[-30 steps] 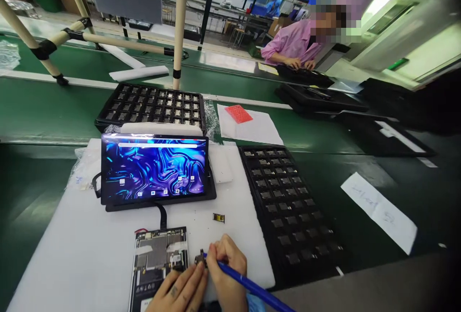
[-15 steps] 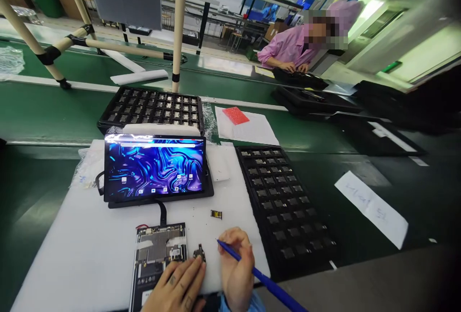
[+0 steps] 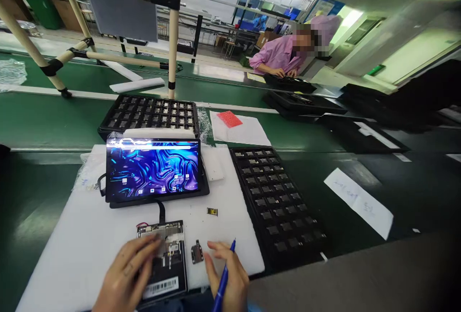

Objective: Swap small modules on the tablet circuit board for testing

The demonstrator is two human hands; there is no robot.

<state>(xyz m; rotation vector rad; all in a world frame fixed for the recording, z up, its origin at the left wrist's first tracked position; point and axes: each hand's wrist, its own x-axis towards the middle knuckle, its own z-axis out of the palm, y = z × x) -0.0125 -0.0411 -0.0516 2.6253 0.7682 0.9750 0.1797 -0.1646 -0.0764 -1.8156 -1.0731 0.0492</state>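
Note:
My left hand (image 3: 124, 273) lies flat on an opened tablet board (image 3: 166, 260) with a barcode label, fingertips near its top edge. My right hand (image 3: 226, 273) grips a blue pen (image 3: 222, 281), tip pointing up and away. A small dark camera module (image 3: 196, 252) lies loose on the white mat (image 3: 72, 245) between the two hands. A tiny gold-coloured part (image 3: 212, 211) sits farther up the mat. A lit tablet screen (image 3: 153, 168) with blue wallpaper stands behind the board, joined to it by a black flex cable (image 3: 161, 211).
A black tray of small modules (image 3: 275, 204) lies right of the mat, and another such tray (image 3: 151, 113) behind the tablet. Papers (image 3: 239, 129) with a red piece, a paper slip (image 3: 358, 202), and a pipe frame (image 3: 172, 38) stand about. A person in pink (image 3: 277, 57) works across the green belt.
My left hand left the camera module and moved left onto the board. My right hand pulled back from the module and swung the pen upright. The view tilted slightly.

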